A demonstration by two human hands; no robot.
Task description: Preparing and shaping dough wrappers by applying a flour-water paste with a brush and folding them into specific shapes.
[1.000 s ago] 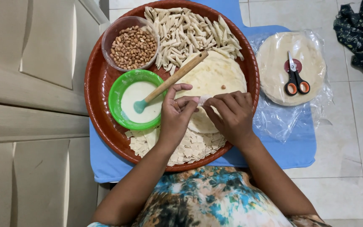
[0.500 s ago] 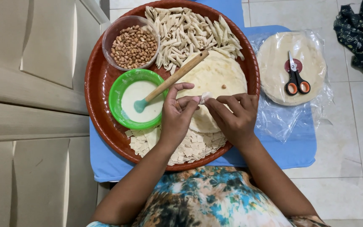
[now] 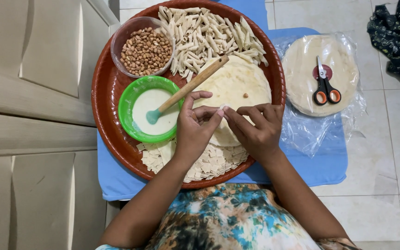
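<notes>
Both hands are working over a large round brown tray (image 3: 105, 92), which serves here as the landmark for everything else. The left hand (image 3: 195, 132) and the right hand (image 3: 255, 127) are meeting near the tray's centre, fingertips together, pinching a small pale piece of dough (image 3: 221, 107) between them; the piece is too small to tell its exact shape. Both hands are therefore closed in a fine pinch on that piece, hovering just above a stack of flat round dough sheets (image 3: 237, 85) lying in the tray's right half.

Inside the tray, at its near edge and partly under the wrists, a heap of small cut dough squares (image 3: 209, 164) is lying. At the tray's left-centre a green bowl (image 3: 128, 99) is holding a white liquid, and a spatula with a wooden handle (image 3: 193, 83) is resting in it, its handle slanting up across the dough sheets. At the tray's far left a clear bowl of peanuts (image 3: 145, 50) is sitting, and along the far side a pile of rolled dough tubes (image 3: 209, 32) is spreading.

The tray is sitting on a blue mat (image 3: 320, 162) on the tiled floor (image 3: 385, 208). To the right of the tray, on the mat, more round dough sheets in a clear plastic bag (image 3: 302, 78) are lying, with orange-handled scissors (image 3: 325, 88) resting on top.
</notes>
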